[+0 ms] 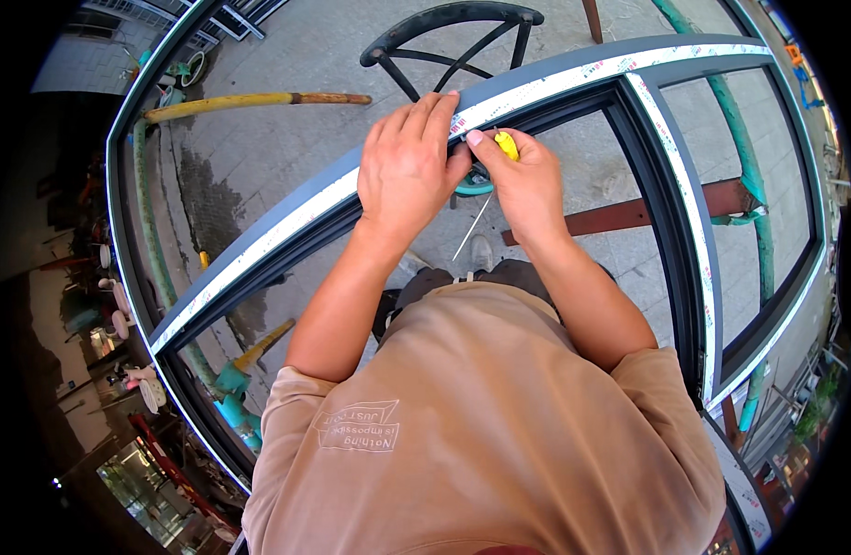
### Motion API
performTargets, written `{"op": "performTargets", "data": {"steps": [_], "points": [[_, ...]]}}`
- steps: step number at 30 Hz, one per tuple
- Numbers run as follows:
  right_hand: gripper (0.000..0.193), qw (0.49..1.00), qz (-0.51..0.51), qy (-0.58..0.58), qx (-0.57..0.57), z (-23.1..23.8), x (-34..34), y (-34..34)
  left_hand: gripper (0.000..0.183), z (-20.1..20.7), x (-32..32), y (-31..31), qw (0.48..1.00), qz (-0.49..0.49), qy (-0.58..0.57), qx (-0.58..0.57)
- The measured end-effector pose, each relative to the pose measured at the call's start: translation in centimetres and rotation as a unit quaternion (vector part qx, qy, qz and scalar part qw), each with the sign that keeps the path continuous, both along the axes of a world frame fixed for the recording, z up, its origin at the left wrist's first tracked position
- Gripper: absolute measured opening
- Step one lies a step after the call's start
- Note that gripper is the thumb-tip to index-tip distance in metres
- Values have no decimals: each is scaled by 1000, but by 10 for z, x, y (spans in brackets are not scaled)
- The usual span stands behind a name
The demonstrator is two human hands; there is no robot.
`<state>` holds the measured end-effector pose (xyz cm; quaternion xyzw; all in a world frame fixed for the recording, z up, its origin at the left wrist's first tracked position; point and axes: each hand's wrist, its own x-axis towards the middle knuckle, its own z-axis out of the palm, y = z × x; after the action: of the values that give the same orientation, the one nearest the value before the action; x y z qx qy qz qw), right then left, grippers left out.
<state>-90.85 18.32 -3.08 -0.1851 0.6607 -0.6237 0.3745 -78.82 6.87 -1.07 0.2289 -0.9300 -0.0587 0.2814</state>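
A large dark-grey window frame [286,217] with white printed protective film spans in front of me. My left hand [407,166] lies over its middle bar, fingers across the top and thumb on the near side. Close beside it, my right hand [527,185] holds a screwdriver [507,145] with a yellow handle. The thin metal shaft comes out below the palm and points down toward me. My right thumb and forefinger meet at the bar's inner edge, next to the left thumb; anything tiny pinched there is too small to make out.
Beyond the bar stands a black curved metal chair or stool [453,37]. Green pipe supports [740,139], a yellow-wrapped pole [259,100] and a rusty brown beam [620,217] lie under the frame. A teal round container [474,185] shows below my hands. Clutter fills the left side.
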Motion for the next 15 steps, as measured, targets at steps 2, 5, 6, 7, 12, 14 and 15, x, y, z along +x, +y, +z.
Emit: {"op": "performTargets", "data": {"steps": [2, 5, 6, 7, 12, 14, 15], "points": [[25, 998, 1, -57, -21, 2, -3, -3, 59, -1, 0, 0, 1000, -2, 0, 0], [24, 994, -4, -102, -34, 3, -4, -3, 59, 0, 0, 0, 1000, -4, -2, -5], [23, 993, -6, -109, -35, 3, -5, -3, 59, 1, 0, 0, 1000, -5, -2, -7], [23, 994, -7, -106, -32, 3, -4, -4, 60, 0, 0, 0, 1000, -4, 0, 2], [22, 996, -4, -88, 2, 11, -5, -7, 61, 2, 1, -1, 999, -4, 5, 32], [22, 995, -13, -94, -8, 8, -5, -9, 62, 2, 1, -1, 999, -9, 13, 30], [21, 995, -18, -97, -13, 7, -5, -9, 62, 2, 1, -1, 999, -12, 17, 30]]}}
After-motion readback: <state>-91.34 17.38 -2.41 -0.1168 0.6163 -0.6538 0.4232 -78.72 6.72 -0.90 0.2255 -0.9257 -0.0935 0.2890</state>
